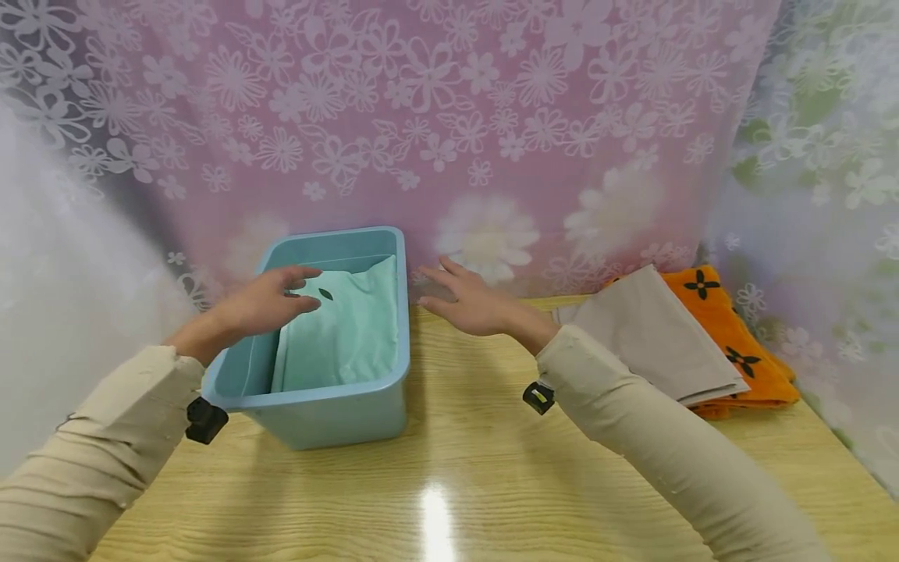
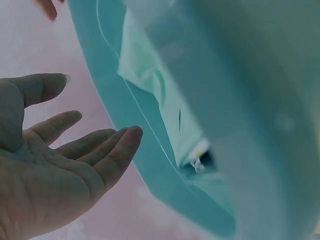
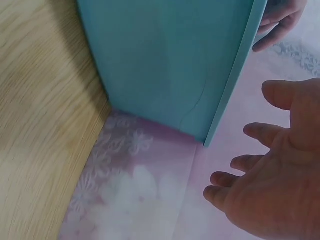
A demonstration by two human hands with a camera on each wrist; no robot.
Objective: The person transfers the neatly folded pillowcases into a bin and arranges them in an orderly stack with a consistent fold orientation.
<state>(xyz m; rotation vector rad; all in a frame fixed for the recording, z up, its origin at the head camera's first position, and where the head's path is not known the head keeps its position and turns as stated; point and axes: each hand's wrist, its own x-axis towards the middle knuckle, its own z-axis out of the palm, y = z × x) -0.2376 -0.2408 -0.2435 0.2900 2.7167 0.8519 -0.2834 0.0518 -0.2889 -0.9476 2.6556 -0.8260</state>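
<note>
A light blue plastic bin (image 1: pixel 330 410) stands on the table, left of the middle. Inside lies a folded mint-green cloth (image 1: pixel 344 336) with a small dark leaf mark; in the left wrist view a white tag shows near the edge of the cloth (image 2: pixel 170 120). My left hand (image 1: pixel 263 300) hovers over the left side of the bin, fingers spread and holding nothing. To the right of the bin's rim my right hand (image 1: pixel 467 300) is raised in the air, its fingers relaxed and apart, also with nothing in it.
At the table's right lies a folded grey cloth (image 1: pixel 653 336) on top of an orange cloth (image 1: pixel 747 351) with dark flower shapes. A pink floral curtain (image 1: pixel 492 117) hangs behind the wood-grain table (image 1: pixel 477 437), and more curtain closes off both sides.
</note>
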